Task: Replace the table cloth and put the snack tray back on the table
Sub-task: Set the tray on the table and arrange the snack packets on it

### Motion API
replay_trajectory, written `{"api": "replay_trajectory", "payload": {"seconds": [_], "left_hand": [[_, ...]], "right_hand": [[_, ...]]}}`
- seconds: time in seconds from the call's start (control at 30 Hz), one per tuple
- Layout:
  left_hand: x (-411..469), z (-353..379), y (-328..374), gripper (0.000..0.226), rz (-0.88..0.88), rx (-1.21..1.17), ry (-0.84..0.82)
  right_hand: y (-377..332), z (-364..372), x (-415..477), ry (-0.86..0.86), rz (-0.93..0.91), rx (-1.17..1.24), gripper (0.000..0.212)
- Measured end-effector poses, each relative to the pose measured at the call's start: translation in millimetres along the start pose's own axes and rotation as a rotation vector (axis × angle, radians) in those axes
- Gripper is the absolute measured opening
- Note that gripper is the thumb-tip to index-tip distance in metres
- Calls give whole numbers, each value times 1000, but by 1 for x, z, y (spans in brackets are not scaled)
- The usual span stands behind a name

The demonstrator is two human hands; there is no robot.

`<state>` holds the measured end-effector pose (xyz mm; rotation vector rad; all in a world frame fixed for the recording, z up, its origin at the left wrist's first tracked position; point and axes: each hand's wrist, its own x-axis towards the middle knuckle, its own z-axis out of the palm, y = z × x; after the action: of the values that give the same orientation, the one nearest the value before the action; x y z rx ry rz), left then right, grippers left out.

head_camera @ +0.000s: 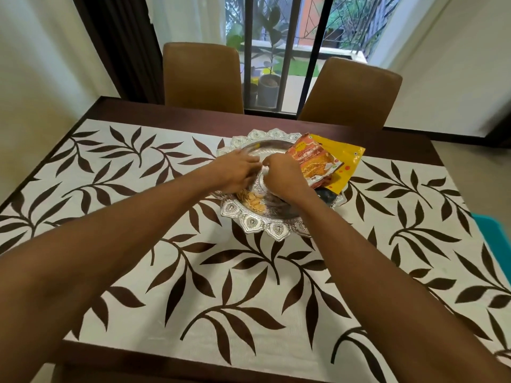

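Snack tray (265,226) sits on the leaf-print table cloth (249,286), far-middle of the table (193,111) — so the cloth looks laid and this is arranging. The 2 hands meet over the dish, left hand (237,172) and right hand (280,176) curled, fingertips nearly touching; whether they pinch anything I cannot tell. Orange packet (312,161) and yellow packet (343,158) lean on the right rim — probably to keep the centre free.
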<state>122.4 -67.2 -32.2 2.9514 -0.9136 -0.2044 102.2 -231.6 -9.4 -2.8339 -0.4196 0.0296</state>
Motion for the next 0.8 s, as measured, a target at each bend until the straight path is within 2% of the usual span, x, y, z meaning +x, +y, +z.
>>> {"api": "replay_trajectory", "payload": {"seconds": [0.1, 0.2, 0.3, 0.37, 0.5, 0.67, 0.8], "left_hand": [[-9, -6, 2, 43, 10, -16, -49], [-27, -9, 1, 40, 62, -39, -27], [-44, -9, 3, 51, 90, -29, 15], [-49, -6, 4, 52, 94, -32, 34], [-49, 2, 5, 41, 67, -62, 142], [-49, 12, 8, 32, 73, -43, 265], [-46, 10, 12, 36, 75, -73, 207]], "right_hand": [[-6, 4, -11, -100, -64, -1, 27], [-6, 14, -30, -112, -172, -15, 25], [-7, 20, -46, -146, -239, -5, 24], [-9, 17, -51, -129, -216, 8, 27], [-13, 12, -54, -40, -52, 76, 40], [-26, 21, -72, -46, -130, 27, 38], [-16, 35, -73, 74, -122, 129, 31]]}}
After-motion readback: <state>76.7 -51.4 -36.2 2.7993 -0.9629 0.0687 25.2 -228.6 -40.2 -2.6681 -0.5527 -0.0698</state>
